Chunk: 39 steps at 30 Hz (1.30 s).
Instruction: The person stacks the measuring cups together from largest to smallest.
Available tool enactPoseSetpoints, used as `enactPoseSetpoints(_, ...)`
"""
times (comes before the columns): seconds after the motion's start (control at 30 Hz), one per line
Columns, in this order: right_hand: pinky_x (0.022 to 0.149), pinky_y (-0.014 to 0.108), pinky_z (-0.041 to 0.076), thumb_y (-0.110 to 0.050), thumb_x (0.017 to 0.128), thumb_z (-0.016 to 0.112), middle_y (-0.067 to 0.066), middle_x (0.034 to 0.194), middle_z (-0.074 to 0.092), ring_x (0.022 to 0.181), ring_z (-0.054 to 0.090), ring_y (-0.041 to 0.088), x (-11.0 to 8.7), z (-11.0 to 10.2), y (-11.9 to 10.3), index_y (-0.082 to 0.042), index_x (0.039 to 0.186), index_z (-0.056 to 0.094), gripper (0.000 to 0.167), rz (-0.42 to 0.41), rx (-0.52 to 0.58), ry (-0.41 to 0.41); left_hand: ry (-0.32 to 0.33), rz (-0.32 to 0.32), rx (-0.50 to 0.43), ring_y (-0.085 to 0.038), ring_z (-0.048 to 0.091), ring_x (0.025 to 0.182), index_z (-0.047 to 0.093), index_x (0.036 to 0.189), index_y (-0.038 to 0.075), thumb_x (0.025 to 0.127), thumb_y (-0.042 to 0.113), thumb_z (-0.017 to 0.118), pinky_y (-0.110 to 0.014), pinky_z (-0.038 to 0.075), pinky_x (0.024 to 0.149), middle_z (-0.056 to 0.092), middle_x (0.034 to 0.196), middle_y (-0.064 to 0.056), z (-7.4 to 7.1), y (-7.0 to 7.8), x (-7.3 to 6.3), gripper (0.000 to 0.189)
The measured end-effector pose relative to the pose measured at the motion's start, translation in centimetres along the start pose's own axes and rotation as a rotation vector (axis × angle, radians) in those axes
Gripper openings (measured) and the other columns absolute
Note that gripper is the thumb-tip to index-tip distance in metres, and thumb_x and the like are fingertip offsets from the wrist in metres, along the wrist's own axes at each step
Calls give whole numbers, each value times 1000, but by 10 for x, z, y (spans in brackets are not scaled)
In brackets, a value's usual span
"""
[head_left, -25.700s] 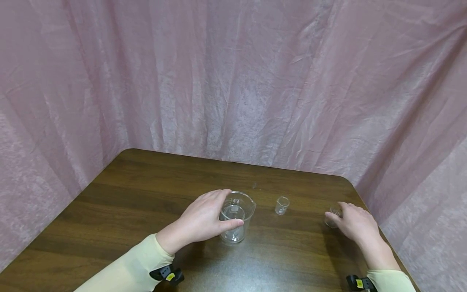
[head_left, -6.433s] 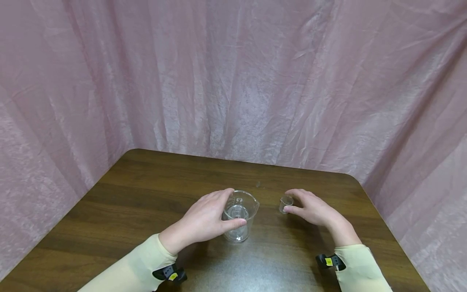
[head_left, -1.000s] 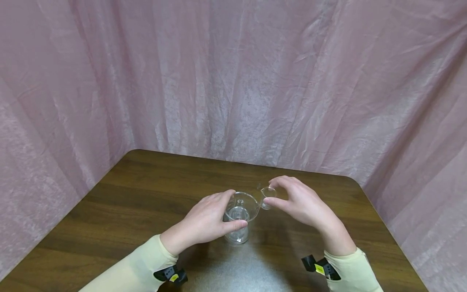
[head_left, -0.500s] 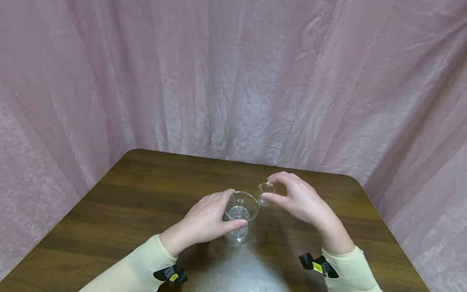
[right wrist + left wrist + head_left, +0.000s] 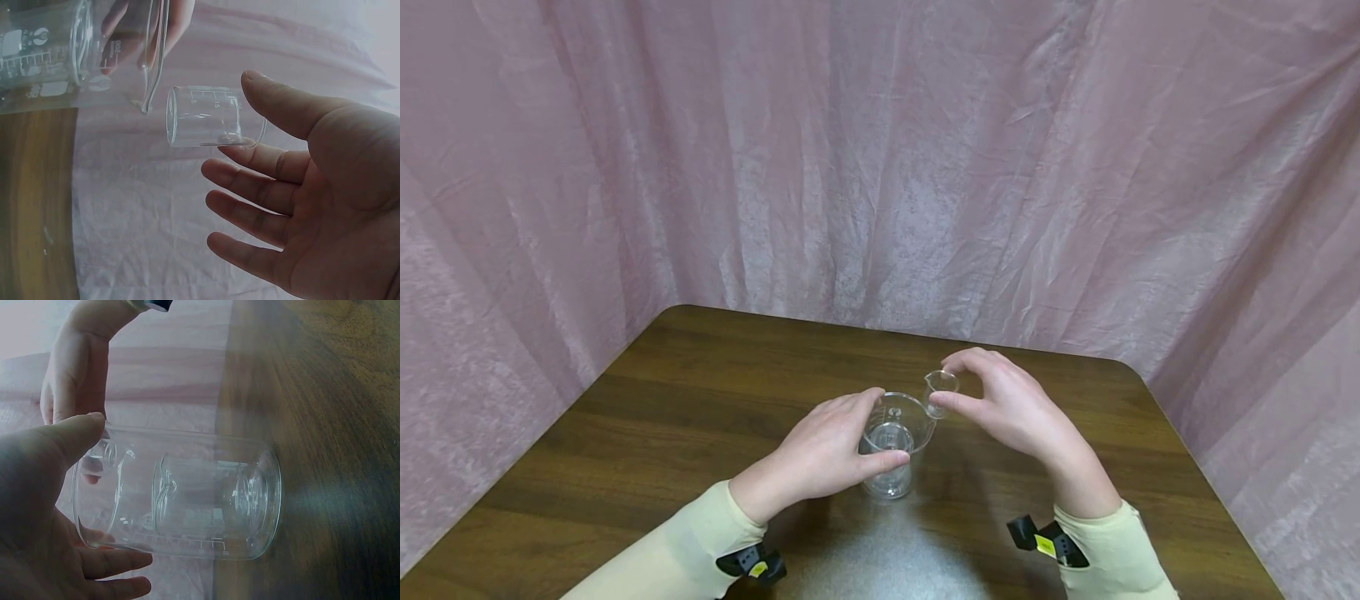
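Note:
My left hand (image 5: pixel 820 450) grips a large clear glass beaker (image 5: pixel 917 423) near its rim, thumb in front and fingers behind. The beaker stands upright on the table, and a smaller glass beaker (image 5: pixel 194 497) sits nested inside it. To the right, my right hand (image 5: pixel 1011 408) pinches a small glass beaker (image 5: pixel 203 119) at its rim between thumb and index finger, the other fingers spread loose. This small beaker is held upright in the air, its base near the large beaker's spout in the right wrist view.
Everything is on a brown wood-grain table (image 5: pixel 700 375) with rounded far corners. Pink velvety curtains (image 5: pixel 880 167) hang behind and along the sides. Each wrist wears a black strapped camera (image 5: pixel 1047 542).
The small beaker has left the table in my right hand, moving left and upward toward the large beaker. The glass earlier under my right hand at the right is gone from there. Left hand stays put.

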State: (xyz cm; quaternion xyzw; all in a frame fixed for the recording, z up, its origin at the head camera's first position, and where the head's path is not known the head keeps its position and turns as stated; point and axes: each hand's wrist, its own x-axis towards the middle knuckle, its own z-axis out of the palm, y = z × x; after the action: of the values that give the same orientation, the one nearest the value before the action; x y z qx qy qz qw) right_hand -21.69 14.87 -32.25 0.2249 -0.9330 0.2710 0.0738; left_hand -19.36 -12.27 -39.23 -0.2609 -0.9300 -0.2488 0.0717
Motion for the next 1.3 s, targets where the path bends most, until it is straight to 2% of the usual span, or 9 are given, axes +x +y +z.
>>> enactPoseSetpoints(0.3,109,54,52,-53,97,83,-7,134,72,133,64,22,3,2,-6,-25,127,77,41,-2,12,-8,-10,-6,-1,-31,67,128,55,152,3,95,64,80,-56,50,115,71,139,-10,0,0,1,87)
enactPoseSetpoints(0.43,109,55,51,-53,97,84,-6,136,72,133,64,23,5,4,-7,-24,128,77,43,-7,15,-3,-14,-9,-6,-30,68,126,56,151,4,96,63,80,-56,50,113,72,134,-9,0,1,2,84)
enactPoseSetpoints(0.67,108,55,52,-51,97,84,-6,134,72,132,64,22,8,9,-9,-22,129,77,44,-22,20,-10,-15,-9,-8,-32,68,127,55,151,1,96,63,80,-57,50,113,71,136,-11,0,1,2,87)
enactPoseSetpoints(0.9,108,55,53,-50,97,84,-5,133,73,132,65,22,8,12,-13,-21,131,76,45,-27,20,-25,-10,-3,4,-30,68,125,56,151,3,96,63,80,-56,51,113,72,133,-9,1,1,2,85)
enactPoseSetpoints(1.3,107,52,54,-46,97,86,-8,130,73,129,65,19,10,25,-16,-22,123,78,36,-86,23,-53,-15,-14,4,-32,67,129,55,153,2,96,63,79,-57,50,114,71,138,-11,1,0,-1,87)
